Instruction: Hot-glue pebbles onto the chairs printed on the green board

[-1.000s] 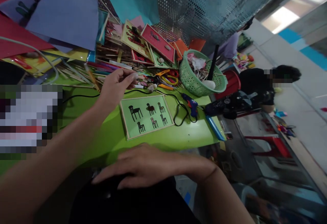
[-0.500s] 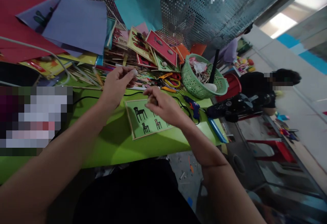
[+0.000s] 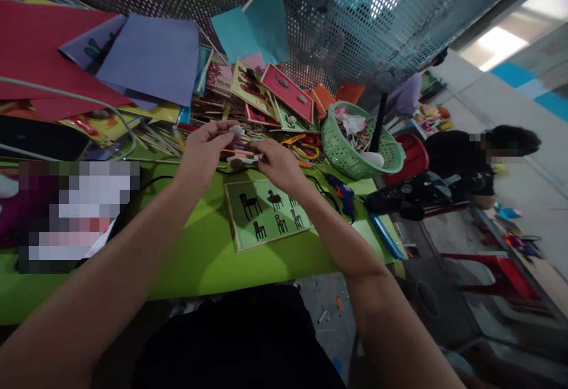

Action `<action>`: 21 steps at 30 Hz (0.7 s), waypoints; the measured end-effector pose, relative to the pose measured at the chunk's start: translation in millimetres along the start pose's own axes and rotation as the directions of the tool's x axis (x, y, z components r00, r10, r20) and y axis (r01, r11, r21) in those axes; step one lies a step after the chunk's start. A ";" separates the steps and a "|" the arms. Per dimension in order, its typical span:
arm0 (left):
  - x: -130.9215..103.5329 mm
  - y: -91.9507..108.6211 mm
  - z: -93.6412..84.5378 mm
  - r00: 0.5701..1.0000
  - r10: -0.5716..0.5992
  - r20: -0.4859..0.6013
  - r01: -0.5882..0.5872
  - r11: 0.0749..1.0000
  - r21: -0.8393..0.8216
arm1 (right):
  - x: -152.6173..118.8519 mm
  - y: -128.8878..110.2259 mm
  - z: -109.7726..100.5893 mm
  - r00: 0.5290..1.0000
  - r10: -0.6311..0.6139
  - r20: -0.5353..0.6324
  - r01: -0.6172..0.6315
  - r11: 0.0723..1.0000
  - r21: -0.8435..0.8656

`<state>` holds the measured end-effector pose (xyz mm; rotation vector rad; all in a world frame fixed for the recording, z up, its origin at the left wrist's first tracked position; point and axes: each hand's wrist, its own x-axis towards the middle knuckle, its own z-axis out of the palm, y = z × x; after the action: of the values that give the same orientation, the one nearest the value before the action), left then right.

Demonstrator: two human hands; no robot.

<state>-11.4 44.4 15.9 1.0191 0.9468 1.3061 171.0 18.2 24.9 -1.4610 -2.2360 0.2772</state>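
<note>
Left hand (image 3: pixel 202 155): thumb and forefinger clamped on a small pale stone (image 3: pixel 236 131), held above the far part of the table. Right hand (image 3: pixel 279 167): just to the right of the left, fingers bent, thumb and forefinger close together; cannot tell whether they grip anything. Small brownish object (image 3: pixel 235 164): between the hands, blurred, kind uncertain.

Chair card (image 3: pixel 267 235): green, edged with thin wooden strips, six small chairs in two rows; flat on the table, nearer than the hands, its right side partly covered by the right forearm.

Green table (image 3: pixel 190 259): bare surface left of the card and along the near edge. Glue gun (image 3: pixel 341 191): blue, right of the card. Blue box (image 3: pixel 386 236): long, narrow, at the table's right end. Scissors (image 3: pixel 308 146): yellow handles, beyond the right hand.

Green basket (image 3: pixel 350 151): far right, filled with scraps and sticks. Red framed card (image 3: pixel 287 89): far side, overlapping a yellow framed card (image 3: pixel 251 87). Purple sheet (image 3: pixel 151 58): far left, overlapping red paper (image 3: pixel 39 46). Teal sheet (image 3: pixel 252 28): against the perforated screen (image 3: pixel 328 28). Person in black (image 3: pixel 457 158): farther right, past the table.
</note>
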 end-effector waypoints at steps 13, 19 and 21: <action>-0.8 -13.4 7.3 0.979 -0.066 0.191 0.070 0.997 -0.015 | -179.9 92.9 -89.2 0.597 0.562 -0.572 -0.595 0.789 0.154; -4.4 -13.9 11.1 0.980 -0.069 0.188 0.065 0.997 0.030 | -206.5 113.1 -81.3 0.473 0.792 -0.387 -0.786 0.578 0.222; -6.5 -11.4 11.9 0.983 -0.080 0.164 0.075 0.996 0.038 | -206.8 120.3 -76.8 0.450 0.813 -0.369 -0.786 0.557 0.268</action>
<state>2.9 37.3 8.3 1.0871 0.8743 1.1267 374.8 -124.6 -10.0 -2.1998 -0.9997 0.2381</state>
